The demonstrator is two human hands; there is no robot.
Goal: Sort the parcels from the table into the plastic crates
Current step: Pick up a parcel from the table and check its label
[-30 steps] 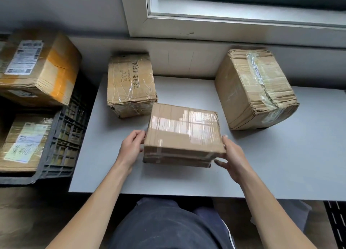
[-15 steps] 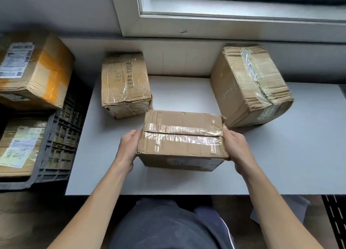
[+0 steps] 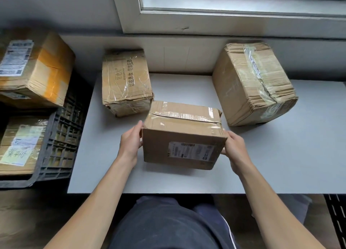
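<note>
A taped cardboard parcel [image 3: 182, 136] is held tilted above the grey table [image 3: 280, 164], its white shipping label facing me. My left hand [image 3: 130, 142] grips its left side and my right hand [image 3: 234, 149] grips its right side. Two more parcels sit on the table: a printed one [image 3: 125, 82] at the back left and a larger taped one [image 3: 250, 82] at the back right. A dark plastic crate [image 3: 56, 145] stands left of the table with labelled parcels inside.
A labelled box with orange tape [image 3: 35, 68] sits stacked at the far left above the crate. A wall and window sill [image 3: 224, 22] run behind the table. Another dark crate edge [image 3: 337, 215] shows at the lower right.
The parcel has been rotated toward me between my hands, so the taped top turned away and the labelled face came into view. It is lifted off the table.
</note>
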